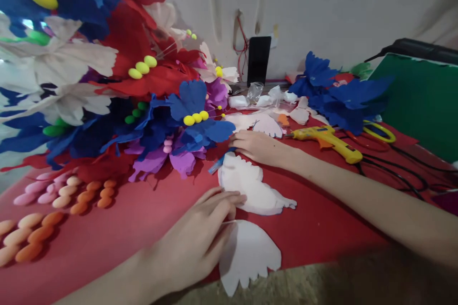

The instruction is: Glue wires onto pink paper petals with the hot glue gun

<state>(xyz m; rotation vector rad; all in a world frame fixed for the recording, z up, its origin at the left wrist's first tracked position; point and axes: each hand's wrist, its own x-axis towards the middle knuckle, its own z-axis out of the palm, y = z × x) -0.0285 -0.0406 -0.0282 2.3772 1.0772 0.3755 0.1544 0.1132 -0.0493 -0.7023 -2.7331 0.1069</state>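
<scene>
My left hand (198,236) has its fingers curled at the upper edge of a white scalloped wing cutout (250,252), which reaches past the table's front edge. Its index fingertip rests on a second white wing cutout (246,183), outlined in blue and lying flat. Beyond that piece, my right hand (263,147) is palm down, fingers close together over the end of a slim blue pen (219,164). Its fingertips are partly hidden. Another white cutout (267,125) with a blue outline lies just past the right hand.
Blue, red, white and purple butterflies (193,109) crowd the left. Orange and pink bead-like bodies (86,195) lie at the lower left. On the right are a yellow glue gun (331,140), yellow-handled scissors (379,131) and black cables. A dark phone (258,59) leans at the wall.
</scene>
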